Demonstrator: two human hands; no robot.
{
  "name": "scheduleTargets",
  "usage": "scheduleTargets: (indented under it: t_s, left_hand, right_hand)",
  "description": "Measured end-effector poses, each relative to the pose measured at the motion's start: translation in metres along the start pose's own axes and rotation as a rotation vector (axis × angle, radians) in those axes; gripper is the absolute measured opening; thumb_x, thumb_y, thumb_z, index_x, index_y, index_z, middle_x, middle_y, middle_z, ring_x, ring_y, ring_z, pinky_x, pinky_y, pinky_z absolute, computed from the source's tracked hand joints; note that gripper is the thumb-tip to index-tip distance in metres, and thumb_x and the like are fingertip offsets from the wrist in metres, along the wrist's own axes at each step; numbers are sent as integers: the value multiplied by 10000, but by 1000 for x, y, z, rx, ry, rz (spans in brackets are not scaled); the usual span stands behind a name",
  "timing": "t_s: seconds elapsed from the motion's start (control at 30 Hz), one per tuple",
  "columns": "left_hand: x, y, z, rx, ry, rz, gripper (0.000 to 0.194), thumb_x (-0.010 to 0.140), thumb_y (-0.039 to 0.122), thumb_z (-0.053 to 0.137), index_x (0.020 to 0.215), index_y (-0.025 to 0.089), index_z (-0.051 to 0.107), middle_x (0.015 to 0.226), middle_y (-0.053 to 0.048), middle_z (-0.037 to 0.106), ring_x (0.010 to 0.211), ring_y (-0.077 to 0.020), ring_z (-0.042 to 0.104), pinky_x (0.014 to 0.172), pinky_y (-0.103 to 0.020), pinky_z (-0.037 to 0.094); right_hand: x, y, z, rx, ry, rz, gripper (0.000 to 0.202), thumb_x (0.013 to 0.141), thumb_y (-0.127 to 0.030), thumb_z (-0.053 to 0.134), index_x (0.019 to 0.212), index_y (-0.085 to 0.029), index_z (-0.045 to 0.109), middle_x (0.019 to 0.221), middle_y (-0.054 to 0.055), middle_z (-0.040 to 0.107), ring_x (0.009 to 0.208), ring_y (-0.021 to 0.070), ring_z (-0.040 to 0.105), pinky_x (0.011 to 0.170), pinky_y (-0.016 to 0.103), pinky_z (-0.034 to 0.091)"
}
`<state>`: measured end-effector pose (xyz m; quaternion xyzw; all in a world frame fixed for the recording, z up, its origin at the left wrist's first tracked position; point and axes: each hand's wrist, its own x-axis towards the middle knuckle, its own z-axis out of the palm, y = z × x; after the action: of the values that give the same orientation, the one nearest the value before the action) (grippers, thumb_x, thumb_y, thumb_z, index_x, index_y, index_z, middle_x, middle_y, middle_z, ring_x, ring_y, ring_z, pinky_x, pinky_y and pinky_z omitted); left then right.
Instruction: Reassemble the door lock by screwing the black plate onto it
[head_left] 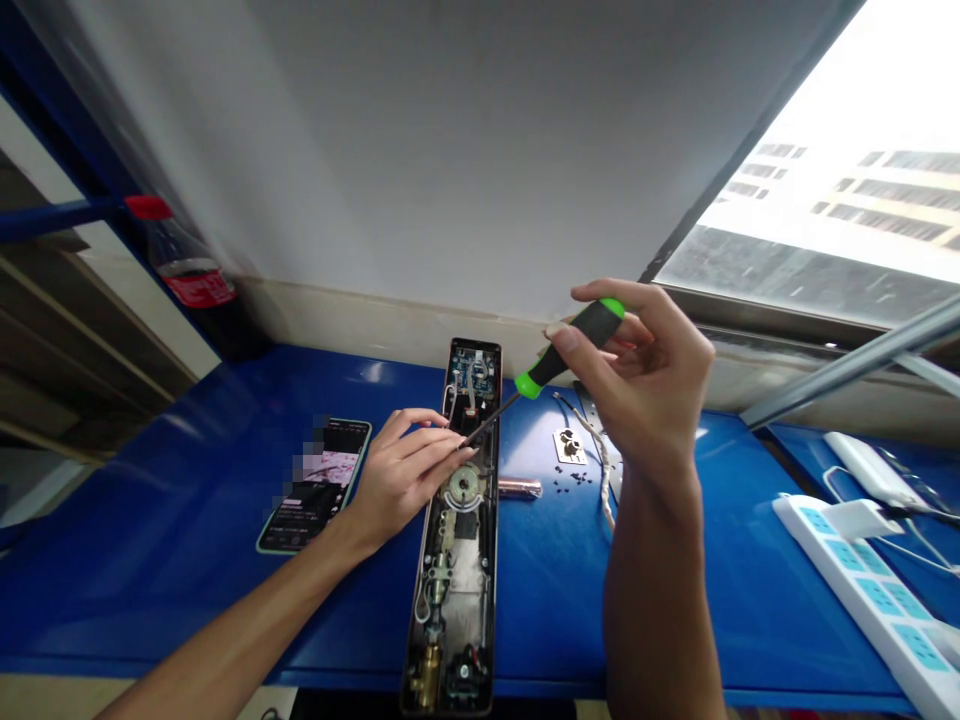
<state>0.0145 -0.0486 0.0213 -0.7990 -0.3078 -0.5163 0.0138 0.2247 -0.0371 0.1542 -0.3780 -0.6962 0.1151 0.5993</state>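
Note:
A long, narrow open device housing (457, 560) lies on the blue table, with a circuit board (474, 372) at its far end and a round metal part (462, 486) near its middle. My right hand (637, 370) holds a black and green screwdriver (577, 345) by the handle, its shaft slanting down to the left into the housing. My left hand (409, 465) reaches over the housing, its fingertips at the screwdriver's tip, which they partly hide. Whatever lies between those fingertips is too small to make out.
A phone (319, 490) lies left of the housing, and a cola bottle (199, 285) stands at the back left. To the right are a copper-coloured cylinder (521, 488), small screws (572, 478), a white plate (570, 447), a cable bundle (605, 470) and a power strip (862, 580).

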Motion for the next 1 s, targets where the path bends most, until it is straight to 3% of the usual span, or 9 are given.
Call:
scheduleTargets:
  t_s: [0.13, 0.23, 0.37, 0.47, 0.53, 0.7, 1.0]
  left_hand:
    - [2, -2, -2, -5, 19, -52, 70, 923, 222, 706, 991, 206, 713, 930, -16, 766, 944, -201, 653, 882, -392, 558]
    - [5, -4, -6, 32, -4, -127, 190, 943, 318, 678, 1095, 206, 702, 1029, -53, 731, 1016, -225, 628, 950, -446, 531]
    - [6, -6, -9, -1, -115, -346, 393, 995, 402, 546, 1349, 240, 595, 1292, -116, 584, 1160, -268, 587, 997, -496, 528]
    - [4, -7, -6, -112, -236, -541, 573, 961, 443, 590, 1494, 305, 431, 1480, -130, 439, 1056, -249, 652, 930, -483, 588]
    - [3, -7, -3, -195, -280, -597, 687, 919, 417, 660, 1529, 338, 356, 1530, -122, 403, 1027, -242, 671, 889, -459, 618]
    - [2, -4, 4, -229, -267, -537, 686, 878, 276, 710, 1488, 364, 407, 1556, -72, 405, 1360, -315, 502, 1057, -506, 541]
    - [-1, -6, 5, -215, -252, -487, 622, 889, 228, 699, 1455, 330, 461, 1622, -98, 323, 1447, -330, 411, 1094, -558, 495]
  right_hand:
    - [-3, 3, 2, 76, -171, 60, 605, 854, -265, 728, 1396, -278, 459, 931, 10, 748, 813, 197, 764, 654, 303, 667]
    - [-3, 3, 5, 53, -103, 22, 583, 862, -241, 710, 1387, -295, 462, 948, 5, 737, 808, 196, 761, 670, 319, 674]
    - [-3, 0, 10, -10, -37, -17, 535, 818, -220, 754, 1306, -262, 539, 987, 14, 723, 807, 187, 752, 649, 302, 670]
    - [-5, -2, 15, -67, -57, -41, 520, 811, -218, 760, 1289, -259, 559, 987, 9, 721, 813, 187, 749, 687, 312, 676]
    - [-6, -2, 19, -93, -84, -62, 506, 831, -229, 741, 1299, -278, 554, 985, -1, 721, 820, 183, 748, 719, 316, 677]
    - [-9, 2, 28, -136, -149, -107, 473, 862, -264, 721, 1304, -312, 560, 1015, -23, 724, 816, 163, 737, 755, 306, 673]
    - [-12, 9, 37, -159, -200, -147, 459, 886, -243, 691, 1319, -317, 557, 1138, -10, 706, 826, 156, 737, 781, 303, 668]
